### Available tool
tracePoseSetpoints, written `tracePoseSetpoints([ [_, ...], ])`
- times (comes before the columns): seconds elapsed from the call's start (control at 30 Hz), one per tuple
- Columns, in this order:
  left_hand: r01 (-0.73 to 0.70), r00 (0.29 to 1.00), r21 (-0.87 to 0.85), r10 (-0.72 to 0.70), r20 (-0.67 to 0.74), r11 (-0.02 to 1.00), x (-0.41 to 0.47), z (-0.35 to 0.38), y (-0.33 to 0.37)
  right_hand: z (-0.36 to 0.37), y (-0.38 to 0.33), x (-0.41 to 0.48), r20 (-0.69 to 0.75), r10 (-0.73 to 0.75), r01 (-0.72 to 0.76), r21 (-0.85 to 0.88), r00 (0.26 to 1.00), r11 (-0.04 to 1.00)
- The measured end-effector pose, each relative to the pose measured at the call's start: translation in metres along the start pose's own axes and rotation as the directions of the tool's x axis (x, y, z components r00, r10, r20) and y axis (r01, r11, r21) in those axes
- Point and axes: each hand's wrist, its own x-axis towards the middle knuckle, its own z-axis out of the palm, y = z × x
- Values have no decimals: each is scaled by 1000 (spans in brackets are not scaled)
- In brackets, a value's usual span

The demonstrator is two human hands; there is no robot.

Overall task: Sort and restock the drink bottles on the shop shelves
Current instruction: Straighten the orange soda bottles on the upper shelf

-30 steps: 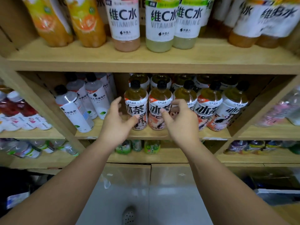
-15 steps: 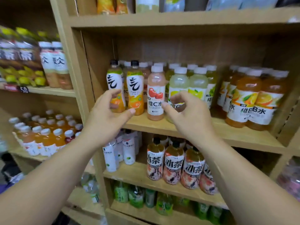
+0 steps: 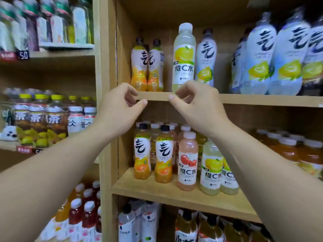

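Two bare forearms reach up from the bottom of the view toward a wooden shop shelf unit. The left hand (image 3: 120, 103) and right hand (image 3: 195, 102) hover side by side, both empty, fingers half curled and thumbs out, as if shaped to take hold.

Both sit just below and in front of the tall lemon bottle (image 3: 184, 56), a white-capped, pale yellow vitamin drink. The right hand's knuckles overlap its base in the view. Whether they touch it, I cannot tell. That bottle stands upright at the front edge of the upper shelf (image 3: 157, 96).

Left of the lemon bottle stand two orange bottles (image 3: 139, 67). Just right of it is a pale blue bottle (image 3: 206, 58) with a dark cap. Below it, on the next shelf down, are matching lemon bottles (image 3: 210, 165) beside a pink bottle (image 3: 187, 159).

The tall lemon bottle therefore looks misplaced, and lifting it out is probably the step in hand. To do it well, wrap the right hand around its lower body. Lift straight up before drawing back, so the neighbours are not knocked. Keep the left hand close to steady the orange pair.
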Motion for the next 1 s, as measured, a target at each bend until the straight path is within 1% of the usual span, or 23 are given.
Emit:
tracePoseSetpoints([
  [0.03, -20, 1000, 0, 20, -14, 1000, -8, 7, -11, 11, 1, -6, 23, -2, 2, -17, 1000, 1000],
  [0.07, -36, 999, 14, 35, 5, 999, -15, 16, -24, 23, 4, -12, 55, -4, 7, -53, 998, 999],
  [0.17, -65, 990, 99, 51, 133, 993, -25, 42, -57, 58, 18, -24, 189, 11, 29, -209, 982, 978],
  [0.23, -51, 976, 131, 21, 217, 990, -21, 54, -68, 74, 24, -21, 274, 53, 34, -302, 960, 953],
  [0.3, 9, 953, 125, -47, 300, 992, -17, 65, -78, 86, 29, -17, 370, 129, 41, -418, 920, 908],
  [0.4, 124, 892, 139, -172, 419, 983, -14, 82, -97, 102, 39, -13, 491, 264, 76, -569, 830, 819],
  [0.47, 153, 862, 108, -186, 471, 982, -16, 91, -106, 110, 45, -14, 540, 323, 107, -619, 777, 778],
  [0.5, 163, 853, 76, -179, 490, 984, -18, 94, -109, 114, 47, -16, 549, 335, 126, -638, 766, 759],
  [0.57, 181, 854, 26, -171, 492, 983, -23, 100, -113, 119, 49, -20, 538, 339, 153, -674, 772, 722],
  [0.63, 196, 869, 11, -178, 461, 981, -27, 105, -116, 121, 49, -24, 512, 310, 185, -705, 801, 685],
  [0.73, 202, 892, 0, -184, 412, 979, -32, 109, -117, 122, 49, -30, 485, 256, 206, -710, 836, 673],
  [0.83, 193, 918, -88, -148, 368, 977, -41, 108, -116, 122, 49, -39, 474, 181, 209, -656, 862, 726],
  [0.93, 149, 945, -147, -97, 313, 978, -51, 96, -112, 119, 43, -47, 472, 70, 231, -549, 879, 803],
  [1.0, 103, 968, -198, -52, 247, 975, -51, 80, -105, 108, 33, -50, 437, 35, 174, -429, 899, 886],
])
